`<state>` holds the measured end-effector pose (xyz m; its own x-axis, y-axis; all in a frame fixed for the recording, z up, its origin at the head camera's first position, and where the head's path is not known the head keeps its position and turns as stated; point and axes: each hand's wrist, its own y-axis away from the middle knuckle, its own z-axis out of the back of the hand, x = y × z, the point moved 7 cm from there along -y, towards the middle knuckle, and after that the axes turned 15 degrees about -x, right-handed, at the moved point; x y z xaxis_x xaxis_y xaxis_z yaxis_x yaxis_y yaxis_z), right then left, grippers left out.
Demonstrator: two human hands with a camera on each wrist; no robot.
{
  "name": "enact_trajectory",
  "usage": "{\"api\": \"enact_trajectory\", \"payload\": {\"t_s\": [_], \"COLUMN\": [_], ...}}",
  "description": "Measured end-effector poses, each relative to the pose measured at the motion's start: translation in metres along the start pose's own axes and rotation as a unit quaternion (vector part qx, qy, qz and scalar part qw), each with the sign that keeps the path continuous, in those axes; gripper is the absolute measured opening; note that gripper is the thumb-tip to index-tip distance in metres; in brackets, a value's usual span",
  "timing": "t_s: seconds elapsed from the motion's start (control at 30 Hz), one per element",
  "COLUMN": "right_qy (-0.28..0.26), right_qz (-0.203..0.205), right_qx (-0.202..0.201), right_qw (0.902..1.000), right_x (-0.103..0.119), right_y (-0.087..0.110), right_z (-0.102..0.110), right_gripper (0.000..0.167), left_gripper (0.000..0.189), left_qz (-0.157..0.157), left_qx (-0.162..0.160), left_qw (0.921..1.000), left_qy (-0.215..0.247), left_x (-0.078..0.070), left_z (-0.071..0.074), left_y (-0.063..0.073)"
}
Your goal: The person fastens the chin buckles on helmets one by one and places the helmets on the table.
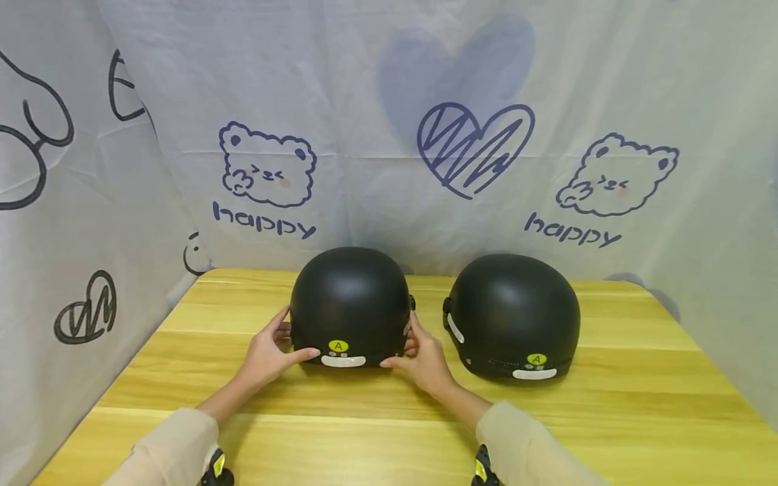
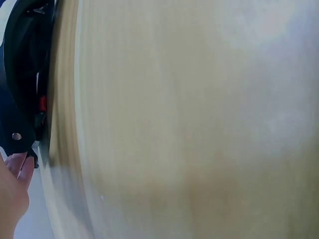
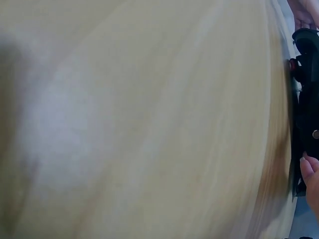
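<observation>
A matte black helmet [image 1: 349, 297] with a yellow "A" sticker [image 1: 338, 345] and a white strip is held between both hands in the head view. My left hand [image 1: 269, 349] grips its left lower side, thumb on the front rim and fingers round the side. On the opposite side my right hand [image 1: 427, 359] holds the lower rim the same way. The left wrist view shows part of the helmet's dark inside [image 2: 27, 55] and a red piece [image 2: 42, 103]. Whether the helmet touches the table is unclear.
A second black helmet [image 1: 516, 310] with a matching sticker stands on the table just to the right. Wood-grain table [image 1: 365, 439] spreads in front. White cloth [image 1: 365, 101] with drawn bears and hearts hangs behind and at both sides.
</observation>
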<state>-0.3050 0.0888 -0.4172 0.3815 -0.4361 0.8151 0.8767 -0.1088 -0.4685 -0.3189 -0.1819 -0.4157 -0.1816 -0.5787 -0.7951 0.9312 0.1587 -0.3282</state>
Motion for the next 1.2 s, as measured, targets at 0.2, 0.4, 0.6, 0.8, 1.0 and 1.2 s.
{"api": "enact_trajectory", "payload": {"t_s": [0.2, 0.4, 0.6, 0.8, 1.0, 1.2], "right_qy": [0.018, 0.013, -0.015, -0.032, -0.032, -0.038], "right_qz": [0.002, -0.007, -0.024, -0.046, -0.066, -0.069], "right_qx": [-0.018, -0.013, 0.004, 0.010, 0.008, 0.021], "right_qw": [0.9997, 0.9998, 0.9996, 0.9984, 0.9973, 0.9967], "right_x": [0.004, 0.010, 0.013, 0.012, 0.018, 0.030], "right_y": [0.002, 0.003, -0.001, -0.002, -0.004, -0.012], "right_z": [0.008, 0.011, 0.013, 0.016, 0.024, 0.031], "right_gripper": [0.101, 0.099, 0.099, 0.095, 0.090, 0.086], "left_gripper": [0.095, 0.091, 0.084, 0.079, 0.075, 0.071], "left_qz": [0.022, 0.028, 0.012, -0.005, 0.002, 0.038], "left_qx": [-0.003, -0.011, -0.018, -0.024, -0.036, -0.056], "left_qw": [0.9997, 0.9992, 0.9993, 0.9992, 0.9989, 0.9963], "left_qy": [0.011, 0.024, 0.030, 0.031, 0.031, 0.053], "left_x": [-0.006, -0.009, -0.018, -0.027, -0.033, -0.042], "left_z": [0.001, 0.004, 0.010, 0.016, 0.019, 0.022], "left_y": [0.006, 0.009, 0.008, 0.009, 0.010, 0.006]}}
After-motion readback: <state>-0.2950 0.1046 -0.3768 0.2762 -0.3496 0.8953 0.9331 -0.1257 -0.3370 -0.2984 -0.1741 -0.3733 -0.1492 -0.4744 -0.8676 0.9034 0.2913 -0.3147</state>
